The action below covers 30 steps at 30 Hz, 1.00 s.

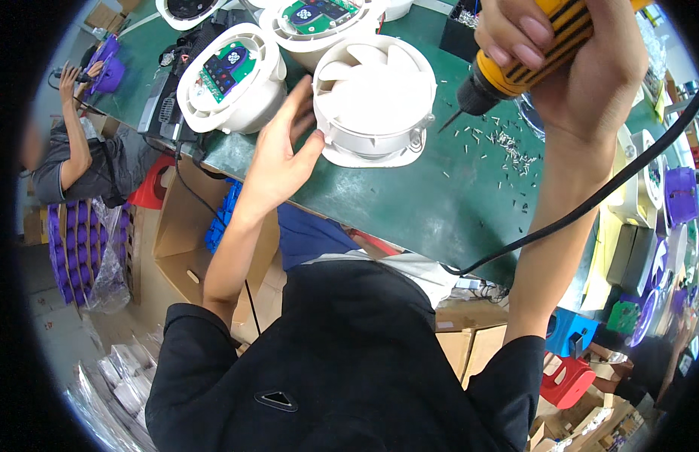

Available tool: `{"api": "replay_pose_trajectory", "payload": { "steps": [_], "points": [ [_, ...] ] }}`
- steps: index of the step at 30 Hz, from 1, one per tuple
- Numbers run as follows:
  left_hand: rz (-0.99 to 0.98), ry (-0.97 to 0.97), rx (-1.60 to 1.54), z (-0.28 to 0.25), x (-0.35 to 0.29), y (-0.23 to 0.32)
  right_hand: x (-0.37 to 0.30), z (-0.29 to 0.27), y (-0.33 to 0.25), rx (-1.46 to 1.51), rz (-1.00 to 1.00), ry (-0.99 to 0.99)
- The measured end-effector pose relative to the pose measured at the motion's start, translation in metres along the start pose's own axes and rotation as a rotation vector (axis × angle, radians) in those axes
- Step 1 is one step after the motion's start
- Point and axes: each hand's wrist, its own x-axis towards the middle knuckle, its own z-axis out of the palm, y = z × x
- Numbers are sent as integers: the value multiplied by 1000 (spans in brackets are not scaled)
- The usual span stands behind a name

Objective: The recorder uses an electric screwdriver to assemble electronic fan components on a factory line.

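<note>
A white round fan housing [373, 98] with a bladed white fan in it stands on the green worktable [364, 200]. My left hand [278, 154] grips the housing's left side, its thumb at the lower rim and its fingers partly hidden behind. In my right hand [583, 83] is a yellow and black power drill [534, 53], held above the table's right part. The drill's thin bit [449, 120] points down and left, just apart from the housing's right edge. Many small screws [511, 147] lie scattered below the drill.
Two white housings with green circuit boards, one [232, 83] at left and one [315, 26] behind, stand near the fan. A black box [461, 34] is at the back. The drill's black cable [590, 203] crosses my right forearm. Another person [85, 154] works at far left.
</note>
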Motion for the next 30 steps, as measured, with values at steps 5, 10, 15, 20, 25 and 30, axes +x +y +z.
{"api": "replay_pose_trajectory", "payload": {
  "steps": [5,10,15,20,25,30],
  "points": [
    [533,215,722,1,6,55,-4,1,3,42,25,-24],
    [885,-308,923,12,70,79,4,1,24,-17,-109,-90],
    [733,-440,791,21,80,79,8,-14,35,137,-145,-111],
    [731,13,906,47,68,65,27,-36,45,364,-134,-249],
    [1133,234,820,52,78,47,28,-34,49,327,-109,-226],
    [504,-36,1044,56,68,80,22,-29,49,301,-102,-197]
  ]
}}
